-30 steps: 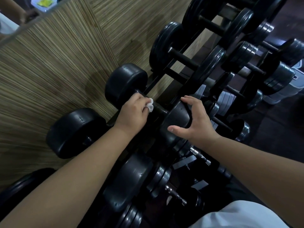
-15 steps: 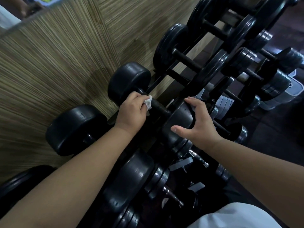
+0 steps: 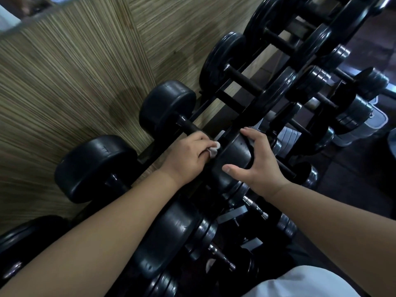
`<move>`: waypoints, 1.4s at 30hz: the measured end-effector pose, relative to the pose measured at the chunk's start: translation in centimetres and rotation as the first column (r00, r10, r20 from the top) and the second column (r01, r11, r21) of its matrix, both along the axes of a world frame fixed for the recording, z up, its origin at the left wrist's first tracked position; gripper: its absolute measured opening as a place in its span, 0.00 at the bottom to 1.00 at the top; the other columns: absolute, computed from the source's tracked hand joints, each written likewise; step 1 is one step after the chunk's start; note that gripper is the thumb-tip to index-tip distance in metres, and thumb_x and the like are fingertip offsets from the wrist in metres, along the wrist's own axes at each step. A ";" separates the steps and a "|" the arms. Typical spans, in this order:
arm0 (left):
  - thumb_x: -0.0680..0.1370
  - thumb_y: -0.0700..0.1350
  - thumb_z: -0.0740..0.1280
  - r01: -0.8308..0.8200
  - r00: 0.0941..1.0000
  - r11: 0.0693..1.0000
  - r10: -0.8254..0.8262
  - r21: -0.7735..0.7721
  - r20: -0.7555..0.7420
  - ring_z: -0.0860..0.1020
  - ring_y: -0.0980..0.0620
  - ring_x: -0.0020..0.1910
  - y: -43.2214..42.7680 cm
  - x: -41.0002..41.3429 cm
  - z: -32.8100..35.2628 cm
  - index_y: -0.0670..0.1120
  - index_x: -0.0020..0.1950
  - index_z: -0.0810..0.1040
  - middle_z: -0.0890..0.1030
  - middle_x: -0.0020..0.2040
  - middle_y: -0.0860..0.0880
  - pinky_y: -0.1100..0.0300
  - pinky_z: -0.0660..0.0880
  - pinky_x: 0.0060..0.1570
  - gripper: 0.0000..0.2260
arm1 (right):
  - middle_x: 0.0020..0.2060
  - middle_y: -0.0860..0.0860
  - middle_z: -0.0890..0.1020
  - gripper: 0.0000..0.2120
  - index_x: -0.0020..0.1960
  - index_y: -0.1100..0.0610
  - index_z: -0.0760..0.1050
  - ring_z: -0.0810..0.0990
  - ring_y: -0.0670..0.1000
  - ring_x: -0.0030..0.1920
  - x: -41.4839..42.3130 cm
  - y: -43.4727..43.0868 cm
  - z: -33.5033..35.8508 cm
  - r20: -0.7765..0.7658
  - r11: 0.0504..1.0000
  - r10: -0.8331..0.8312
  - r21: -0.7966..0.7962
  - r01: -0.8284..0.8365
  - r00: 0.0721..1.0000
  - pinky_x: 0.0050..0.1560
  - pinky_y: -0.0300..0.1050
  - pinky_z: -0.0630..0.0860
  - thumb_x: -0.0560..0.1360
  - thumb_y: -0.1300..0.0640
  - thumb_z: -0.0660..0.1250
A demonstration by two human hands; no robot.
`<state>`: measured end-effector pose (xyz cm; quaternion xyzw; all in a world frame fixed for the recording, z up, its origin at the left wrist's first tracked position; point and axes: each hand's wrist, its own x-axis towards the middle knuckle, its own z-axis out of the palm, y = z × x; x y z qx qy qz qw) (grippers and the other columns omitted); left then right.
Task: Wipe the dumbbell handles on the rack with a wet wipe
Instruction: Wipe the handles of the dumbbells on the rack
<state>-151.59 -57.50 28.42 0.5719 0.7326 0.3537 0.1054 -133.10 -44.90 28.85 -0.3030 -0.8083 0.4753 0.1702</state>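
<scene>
Left hand (image 3: 184, 156) fingers grip soft wipe (image 3: 278, 146) around the stiff handle (image 3: 188, 125); right hand (image 3: 260, 161) fingers, spread open, steady the heavy dumbbell head (image 3: 233, 157).

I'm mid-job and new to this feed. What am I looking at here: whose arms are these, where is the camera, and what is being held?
There is no machine: these are a person's two bare arms, seen from one wide-angle camera worn on their head, looking down. In front stands a black rack of dumbbells against a striped wood-grain wall. The left hand is wrapped around a dumbbell handle with a white wet wipe bunched in its fingers. The right hand rests open on that dumbbell's near weight head, apparently steadying it. More dumbbells sit on tiers above and below.
</scene>
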 end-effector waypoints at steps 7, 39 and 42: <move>0.78 0.42 0.63 0.062 0.995 0.995 -0.068 -0.081 -0.079 0.82 0.48 0.46 1.0 -0.2 1.1 0.43 0.60 0.85 0.81 0.52 0.49 0.48 0.81 0.47 0.15 | 0.74 0.42 0.65 0.45 0.74 0.43 0.60 0.62 0.44 0.76 0.0 0.1 -0.1 0.007 1.000 0.006 0.010 -0.006 1.000 0.77 0.56 0.64 0.62 0.34 0.76; 0.80 0.30 0.68 -0.609 -0.205 0.675 0.374 -0.417 0.904 0.86 0.54 0.41 1.4 -2.3 -0.6 0.38 0.47 0.82 0.85 0.43 0.46 0.63 0.83 0.38 0.06 | 0.75 0.41 0.63 0.44 0.73 0.39 0.59 0.60 0.45 0.77 0.2 0.1 0.2 0.012 1.000 0.014 -0.015 -0.014 1.000 0.77 0.56 0.63 0.63 0.34 0.75; 0.81 0.33 0.68 -0.483 -0.070 0.765 0.450 -0.425 0.890 0.85 0.52 0.50 0.6 -2.6 -0.5 0.38 0.53 0.82 0.85 0.50 0.44 0.64 0.82 0.38 0.04 | 0.75 0.41 0.62 0.44 0.72 0.38 0.58 0.60 0.45 0.77 0.2 0.1 0.2 0.016 1.000 0.012 -0.023 -0.012 1.000 0.76 0.59 0.63 0.62 0.33 0.75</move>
